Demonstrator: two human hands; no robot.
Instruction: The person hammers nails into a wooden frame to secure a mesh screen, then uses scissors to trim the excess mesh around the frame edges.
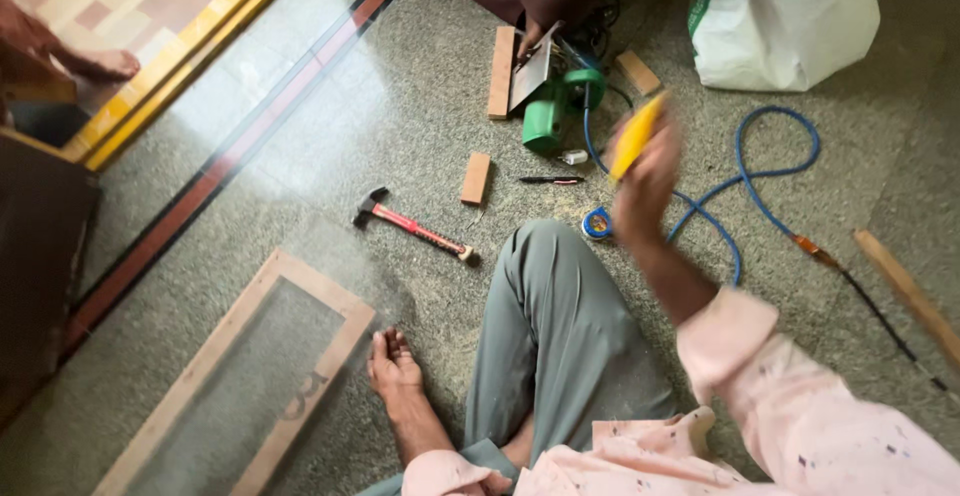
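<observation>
Head view — right hand (645,181) raised, fingers clamped on yellow tool (637,137) — blurred.

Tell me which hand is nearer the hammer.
Can't compare: only the right hand shows, raised right of the hammer, gripping a yellow tool. The left hand is out of view.

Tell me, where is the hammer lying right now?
In the head view, the hammer lies on the stone floor left of centre, between the wooden frame and a small wooden block, apart from both hands.
</observation>
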